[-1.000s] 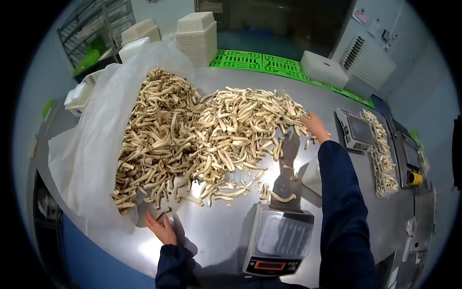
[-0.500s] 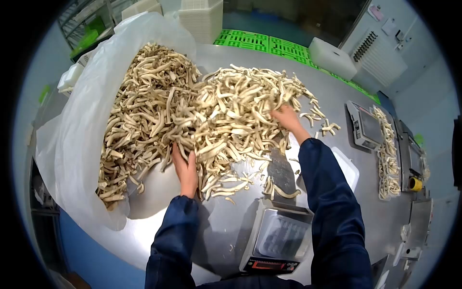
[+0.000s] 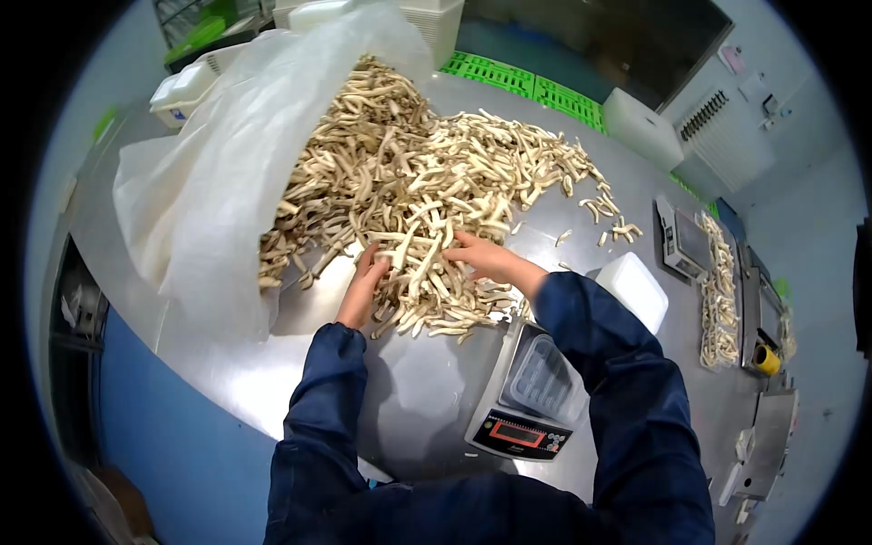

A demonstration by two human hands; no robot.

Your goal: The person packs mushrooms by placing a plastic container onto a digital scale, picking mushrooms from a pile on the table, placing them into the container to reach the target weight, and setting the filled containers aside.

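Gently cup the near side of the mushroom heap point(image 3: 420, 259) on the steel table point(image 3: 227, 368), with left hand point(image 3: 363, 286) parted wide and right hand point(image 3: 495, 262) curled in an unclear hold, avoiding bruises.

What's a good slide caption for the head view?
Left hand and right hand at heaped mushrooms, a scale nearby on the table.

Illumination is bright at the centre; the light source lies outside the frame. Glare whitens the metal table point(image 3: 259, 377) at lower left; a soft shadow occupies lower centre. The window point(image 3: 581, 41) is dim. Fisheye distortion bends straight edges. Black vignetting masks the corners.
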